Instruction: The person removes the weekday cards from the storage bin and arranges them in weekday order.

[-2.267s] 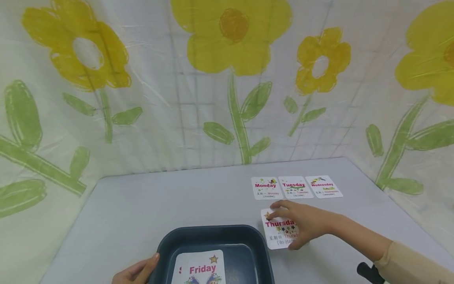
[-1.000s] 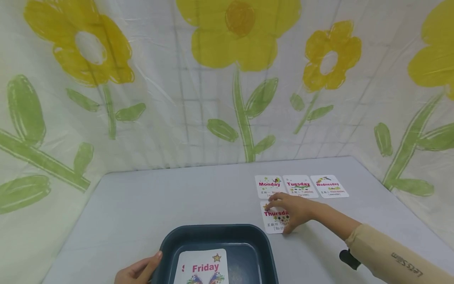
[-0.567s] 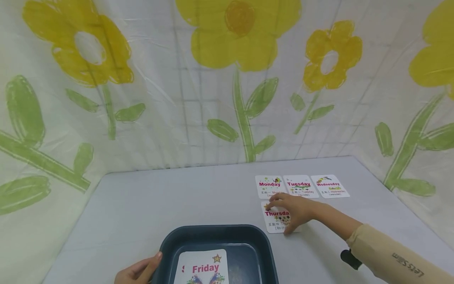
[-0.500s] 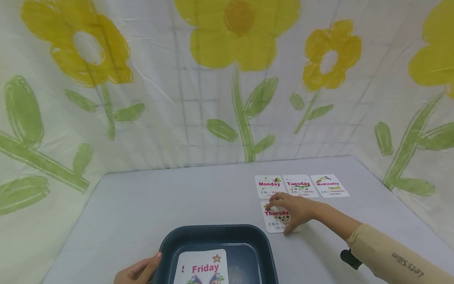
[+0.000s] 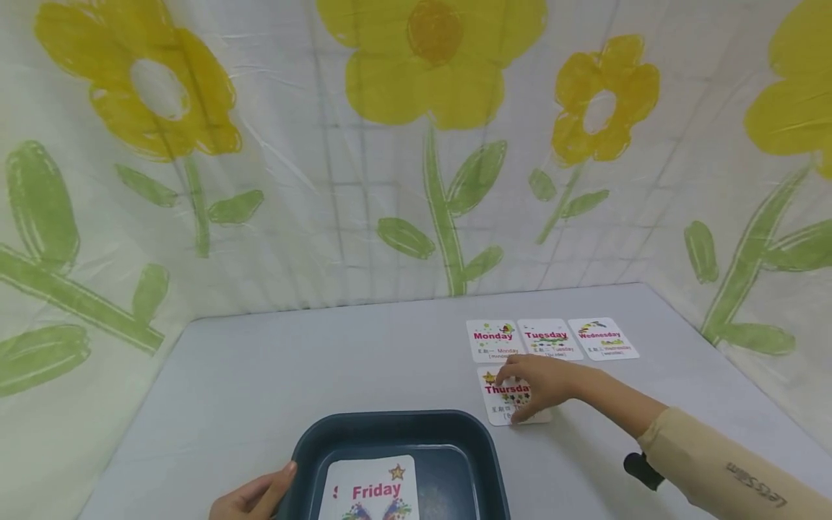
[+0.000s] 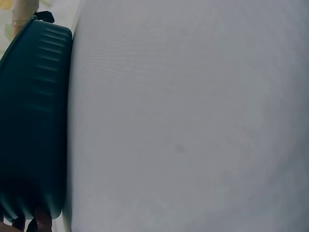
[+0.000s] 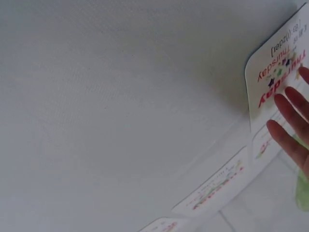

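Observation:
My left hand [image 5: 250, 498] grips the left side of a dark blue-green tray [image 5: 390, 419], thumb at its rim; in the left wrist view its fingertips [image 6: 43, 220] show against the outer wall. Inside the tray lies a Friday card [image 5: 377, 491], overlapping another card whose face is mostly hidden. On the table, a Thursday card [image 5: 495, 415] lies flat below the Monday card [image 5: 492, 339]. My right hand [image 5: 546, 381] is over the Thursday card, partly covering it. Seen in the right wrist view, its fingers [image 7: 292, 116] are spread apart and pinch nothing.
To the right of Monday, a Tuesday card [image 5: 546, 336] and a Wednesday card [image 5: 601, 339] complete a row at the table's [image 5: 312, 361] back right. A flower-printed curtain [image 5: 292, 180] stands along the back and sides.
The right hand slid the Thursday card up and left to just under Monday, then its fingers came off the card slightly. The left hand and tray stay in place.

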The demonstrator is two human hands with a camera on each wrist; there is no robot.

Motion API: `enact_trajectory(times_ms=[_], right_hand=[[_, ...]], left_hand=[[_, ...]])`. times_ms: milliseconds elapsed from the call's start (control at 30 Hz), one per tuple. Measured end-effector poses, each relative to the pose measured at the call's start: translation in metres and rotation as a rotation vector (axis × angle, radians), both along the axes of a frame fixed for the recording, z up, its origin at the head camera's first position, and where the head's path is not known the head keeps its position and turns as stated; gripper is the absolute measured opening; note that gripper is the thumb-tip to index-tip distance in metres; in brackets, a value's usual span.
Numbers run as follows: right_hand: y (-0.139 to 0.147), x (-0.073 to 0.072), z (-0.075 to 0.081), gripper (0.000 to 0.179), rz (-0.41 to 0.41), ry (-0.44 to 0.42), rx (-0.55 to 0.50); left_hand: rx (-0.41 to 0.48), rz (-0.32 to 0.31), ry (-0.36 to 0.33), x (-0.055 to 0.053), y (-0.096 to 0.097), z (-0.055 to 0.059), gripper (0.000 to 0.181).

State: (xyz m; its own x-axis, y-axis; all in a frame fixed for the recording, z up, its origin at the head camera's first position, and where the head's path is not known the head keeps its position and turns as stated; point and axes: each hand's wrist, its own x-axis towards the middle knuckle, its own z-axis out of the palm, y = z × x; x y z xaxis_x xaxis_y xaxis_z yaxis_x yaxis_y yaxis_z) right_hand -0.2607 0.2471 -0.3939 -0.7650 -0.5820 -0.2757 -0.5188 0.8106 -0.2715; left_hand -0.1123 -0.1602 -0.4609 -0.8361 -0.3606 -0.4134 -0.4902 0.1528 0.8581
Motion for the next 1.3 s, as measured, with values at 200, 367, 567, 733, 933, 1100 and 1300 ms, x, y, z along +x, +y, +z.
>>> enact_trajectory(times_ms=[200, 367, 567, 733, 933, 1100, 1300], right_hand=[[0.004, 0.002, 0.008, 0.020, -0.025, -0.046, 0.022], [0.005, 0.010, 0.017, 0.007, -0.104, -0.118, 0.096], [0.006, 0.016, 0.021, 0.006, -0.132, -0.153, 0.146], [0.007, 0.019, 0.024, 0.007, -0.146, -0.167, 0.166], [0.006, 0.021, 0.028, 0.010, -0.155, -0.158, 0.205], [0.001, 0.024, 0.033, 0.013, -0.156, -0.150, 0.196], [-0.014, 0.032, 0.044, 0.016, -0.145, -0.140, 0.181]], left_hand=[[0.011, -0.011, -0.006, 0.001, 0.000, 0.005, 0.074], [-0.023, -0.015, 0.004, 0.000, 0.000, 0.004, 0.077], [-0.039, -0.021, 0.003, -0.001, 0.002, 0.005, 0.077], [-0.018, -0.004, 0.012, 0.000, 0.003, 0.007, 0.074], [-0.008, 0.005, 0.014, -0.001, 0.002, 0.006, 0.076], [-0.024, -0.005, 0.007, -0.001, 0.001, 0.003, 0.078], [-0.027, -0.020, -0.003, 0.000, 0.001, 0.002, 0.077]])
